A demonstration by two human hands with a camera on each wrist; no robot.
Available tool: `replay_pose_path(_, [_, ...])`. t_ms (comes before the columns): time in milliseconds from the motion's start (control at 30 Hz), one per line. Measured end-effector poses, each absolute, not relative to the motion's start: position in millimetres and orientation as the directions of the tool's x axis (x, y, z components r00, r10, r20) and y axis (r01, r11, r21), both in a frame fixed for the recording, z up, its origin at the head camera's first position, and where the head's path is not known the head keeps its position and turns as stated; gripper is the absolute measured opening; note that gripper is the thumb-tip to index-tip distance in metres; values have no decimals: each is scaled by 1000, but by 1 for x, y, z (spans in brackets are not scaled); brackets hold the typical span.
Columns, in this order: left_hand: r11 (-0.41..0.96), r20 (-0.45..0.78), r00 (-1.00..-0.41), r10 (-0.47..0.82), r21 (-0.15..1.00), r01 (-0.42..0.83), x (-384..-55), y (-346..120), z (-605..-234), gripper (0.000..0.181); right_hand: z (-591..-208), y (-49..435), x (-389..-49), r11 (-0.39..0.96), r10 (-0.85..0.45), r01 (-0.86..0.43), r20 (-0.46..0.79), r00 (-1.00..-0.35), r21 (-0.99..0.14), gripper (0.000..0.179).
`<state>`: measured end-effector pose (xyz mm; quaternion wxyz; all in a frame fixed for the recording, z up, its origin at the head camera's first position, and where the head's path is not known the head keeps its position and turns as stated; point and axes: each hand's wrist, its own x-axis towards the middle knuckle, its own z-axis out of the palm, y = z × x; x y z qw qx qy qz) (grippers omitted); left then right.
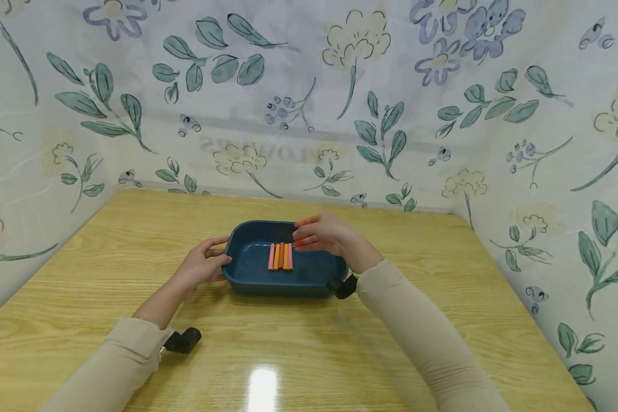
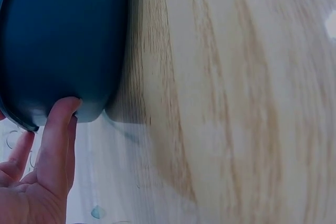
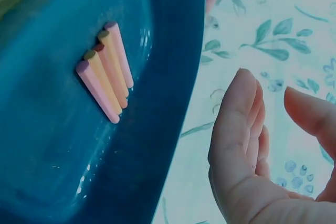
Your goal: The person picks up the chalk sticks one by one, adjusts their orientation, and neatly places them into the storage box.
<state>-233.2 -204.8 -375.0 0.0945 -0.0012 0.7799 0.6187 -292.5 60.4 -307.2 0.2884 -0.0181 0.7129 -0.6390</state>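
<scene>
Thin pink, yellow, orange sticks (image 1: 281,257) inside dark blue boxy tray (image 1: 278,290). Left hand (image 1: 202,263) grips tray's left end; right hand (image 1: 324,234), fingers apart from thumb, hides tray's back-right rim. Yellow wood surface (image 1: 108,269) under, flowery cloth (image 1: 298,166) behind.

Five slim chalk-like sticks (image 3: 112,77): two pink, two yellow-orange, one red-orange. One dark-blue rounded rectangular tray (image 1: 283,290). Two bare hands (image 1: 201,262), two beige fabric sleeves (image 1: 417,332), two black wrist-worn pieces (image 1: 182,341). One yellowish wood-grain bench (image 1: 211,366).
</scene>
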Motion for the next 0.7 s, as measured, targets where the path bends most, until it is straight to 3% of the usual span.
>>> replay_pose_path(700, [237, -153, -982, 110, 964, -124, -233, -205, -375, 56, -336, 114, -269, 86, -323, 299, -310, -894, -950, 45])
